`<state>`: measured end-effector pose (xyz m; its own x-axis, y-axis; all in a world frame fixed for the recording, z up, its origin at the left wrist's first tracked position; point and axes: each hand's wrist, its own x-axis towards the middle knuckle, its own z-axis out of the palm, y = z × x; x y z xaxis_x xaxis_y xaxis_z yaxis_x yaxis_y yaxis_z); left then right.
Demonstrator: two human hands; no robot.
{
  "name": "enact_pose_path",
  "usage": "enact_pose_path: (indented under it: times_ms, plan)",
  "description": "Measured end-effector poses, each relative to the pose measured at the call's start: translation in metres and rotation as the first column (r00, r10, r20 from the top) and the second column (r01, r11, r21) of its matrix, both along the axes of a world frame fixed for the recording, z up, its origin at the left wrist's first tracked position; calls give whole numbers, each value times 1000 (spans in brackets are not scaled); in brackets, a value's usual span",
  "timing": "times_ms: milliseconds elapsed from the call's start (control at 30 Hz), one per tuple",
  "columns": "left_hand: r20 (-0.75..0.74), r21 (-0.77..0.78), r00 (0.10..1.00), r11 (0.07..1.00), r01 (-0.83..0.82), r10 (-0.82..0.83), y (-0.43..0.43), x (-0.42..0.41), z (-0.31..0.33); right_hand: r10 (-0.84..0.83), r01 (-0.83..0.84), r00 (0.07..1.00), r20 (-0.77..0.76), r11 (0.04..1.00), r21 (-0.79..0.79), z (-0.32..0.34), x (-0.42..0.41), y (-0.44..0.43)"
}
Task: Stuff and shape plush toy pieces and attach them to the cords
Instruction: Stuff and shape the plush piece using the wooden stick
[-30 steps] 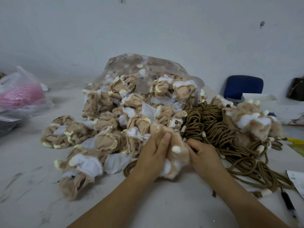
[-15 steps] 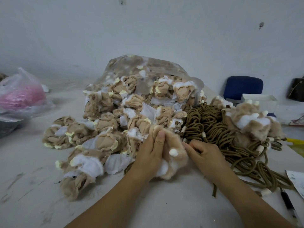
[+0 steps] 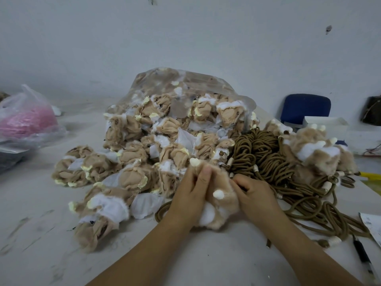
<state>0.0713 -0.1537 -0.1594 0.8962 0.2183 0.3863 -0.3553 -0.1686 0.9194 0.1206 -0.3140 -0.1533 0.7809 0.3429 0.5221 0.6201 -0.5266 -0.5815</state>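
A tan plush piece (image 3: 223, 205) with white fur and small cream nubs sits on the table in front of me. My left hand (image 3: 189, 199) wraps its left side, fingers reaching up over the top. Against its right side, my right hand (image 3: 254, 195) pinches the fabric with curled fingers. Behind them, a heap of inside-out tan and white plush pieces (image 3: 144, 153) spills from a clear plastic bag (image 3: 206, 83). Coiled brown cords (image 3: 268, 157) lie to the right, one strand running under the held piece.
Finished furry pieces (image 3: 317, 149) lie on the cords at the right. A plastic bag with pink material (image 3: 24, 120) sits far left. A black pen (image 3: 363, 259) and a paper (image 3: 373, 223) lie at the right edge. A blue chair (image 3: 305, 108) stands behind the table.
A cream nub has come up above my left fingertips as the piece was worked. My right hand has shifted slightly closer against the piece.
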Motion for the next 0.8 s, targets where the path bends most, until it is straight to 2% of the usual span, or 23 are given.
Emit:
enact_pose_path:
  times_ms: [233, 500, 600, 800]
  plan:
    - [56, -36, 996, 997, -67, 69, 3, 3, 1, 21, -23, 998, -58, 999, -35, 1, -1, -5]
    - [139, -61, 963, 973, -222, 229, 5, 3, 3, 18, -24, 993, -117, 998, -50, 0, -6, 0]
    - [157, 4, 948, 960, -280, 276, 4, 3, 3, 28, -35, 990, -137, 998, -51, -1, -9, 8]
    - [172, 180, 961, 953, -246, 216, -4, 3, 5, 22, -15, 990, -140, 999, 52, 2, -14, 11]
